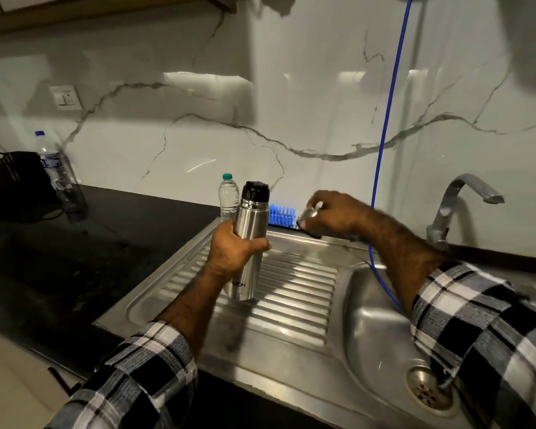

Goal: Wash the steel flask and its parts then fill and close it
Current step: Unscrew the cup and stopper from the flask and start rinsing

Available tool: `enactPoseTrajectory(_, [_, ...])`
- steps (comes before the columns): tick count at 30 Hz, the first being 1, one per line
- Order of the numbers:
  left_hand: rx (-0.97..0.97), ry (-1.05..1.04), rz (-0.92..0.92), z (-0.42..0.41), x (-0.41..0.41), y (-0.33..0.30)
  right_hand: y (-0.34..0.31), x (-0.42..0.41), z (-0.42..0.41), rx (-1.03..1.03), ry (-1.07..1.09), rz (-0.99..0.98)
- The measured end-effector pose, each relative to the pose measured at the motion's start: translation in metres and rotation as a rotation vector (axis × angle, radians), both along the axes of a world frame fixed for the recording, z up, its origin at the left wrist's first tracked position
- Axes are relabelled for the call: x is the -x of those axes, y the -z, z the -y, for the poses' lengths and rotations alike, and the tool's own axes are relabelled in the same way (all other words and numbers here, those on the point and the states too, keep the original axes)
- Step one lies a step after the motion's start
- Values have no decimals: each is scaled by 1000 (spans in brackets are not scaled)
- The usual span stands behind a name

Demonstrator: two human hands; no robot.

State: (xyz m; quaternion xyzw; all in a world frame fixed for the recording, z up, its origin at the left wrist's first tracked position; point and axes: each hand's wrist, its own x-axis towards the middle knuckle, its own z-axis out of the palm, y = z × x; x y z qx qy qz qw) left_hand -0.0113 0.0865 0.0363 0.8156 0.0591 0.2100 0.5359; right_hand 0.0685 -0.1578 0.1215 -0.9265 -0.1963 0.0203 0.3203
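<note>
One steel sink unit [291,342] fills the lower middle of the view, set into a dark counter [59,258]; all places below are read from it. Its ribbed drainboard lies on the left half, the basin with drain on the right. A grey tap [458,205] rises behind the basin's far right corner. A thin blue hose [387,119] drops from above into the basin. Steel flask [248,243], upright and slightly tilted, is held above the drainboard, its black stopper on top, base clear of the ribs. Left hand [232,249] wraps the flask's middle, grip closed around the body. Right hand [325,212] is over the sink's back edge, its grip pinching a small steel cap [308,215], blurred. A blue brush [282,215] lies along the back edge beneath that hand. A clear water bottle [228,196] with green cap stands at the drainboard's far left corner, just behind the flask.
</note>
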Motion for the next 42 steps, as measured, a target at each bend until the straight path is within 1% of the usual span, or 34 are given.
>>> enactPoseTrajectory(5, [15,17,7,0,-2,1,61,-4,-6,321,17,-18])
enactPoseTrajectory(7, [7,25,8,3,-6,3,76,-6,-7,395,9,-6])
enactPoseTrajectory(18, [37,42,-2,16,-16,8,92,-10,-7,511,5,-41])
enactPoseTrajectory(23, [31,48,2,18,-14,11,93,-8,-4,520,-5,-63])
enactPoseTrajectory(25, [22,45,-9,19,-13,13,77,-9,-5,467,-1,40])
enactPoseTrajectory(26, [20,44,-15,20,-13,14,64,-8,-6,361,28,121])
enactPoseTrajectory(28, [18,45,-18,25,-13,14,32,0,-12,45,96,244])
enactPoseTrajectory(29, [21,47,-22,29,-13,13,13,6,-17,-77,111,273])
enactPoseTrajectory(30, [21,54,-24,33,-12,12,-4,14,-23,-149,104,264])
enactPoseTrajectory(31, [13,61,-22,38,-10,10,-19,24,-28,-166,83,244])
enactPoseTrajectory(32, [3,68,-20,42,-8,9,-28,32,-34,-126,57,235])
enactPoseTrajectory(33, [-12,72,-18,47,-5,9,-34,40,-39,-27,44,247])
enactPoseTrajectory(35, [-42,78,-15,56,-1,12,-34,48,-47,261,87,338])
enactPoseTrajectory(36, [-50,82,-11,60,1,13,-32,50,-50,373,127,402])
enactPoseTrajectory(37, [-48,87,-7,62,2,14,-29,50,-52,432,160,448])
enactPoseTrajectory(39, [-19,119,-20,65,7,14,-25,51,-52,430,196,509])
enactPoseTrajectory(42, [48,233,-47,66,11,15,-22,51,-46,324,183,554])
